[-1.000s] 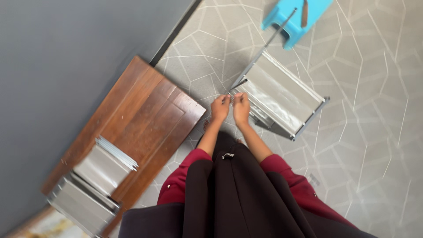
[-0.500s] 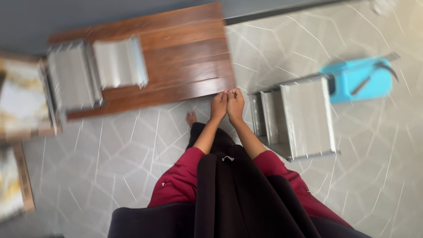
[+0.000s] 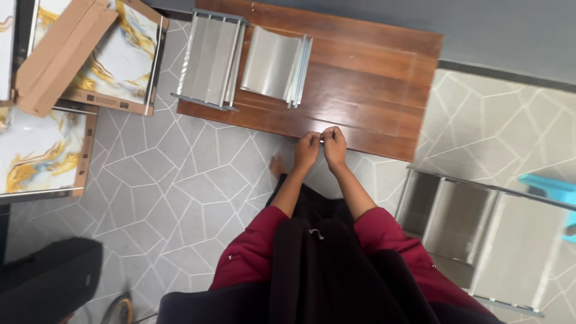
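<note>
The left hand (image 3: 306,150) and the right hand (image 3: 334,146) are close together, fingertips almost touching. Both hands are curled, with the fingers pinched on a tiny shiny bit (image 3: 322,139) held between them. It is too small to tell what it is. The hands are over the front edge of a brown wood board (image 3: 372,90) on the tiled floor (image 3: 180,180). 2 stacks of silver metal frames (image 3: 240,60) lie on the board. Another metal frame (image 3: 474,234) lies on the floor to the right.
</note>
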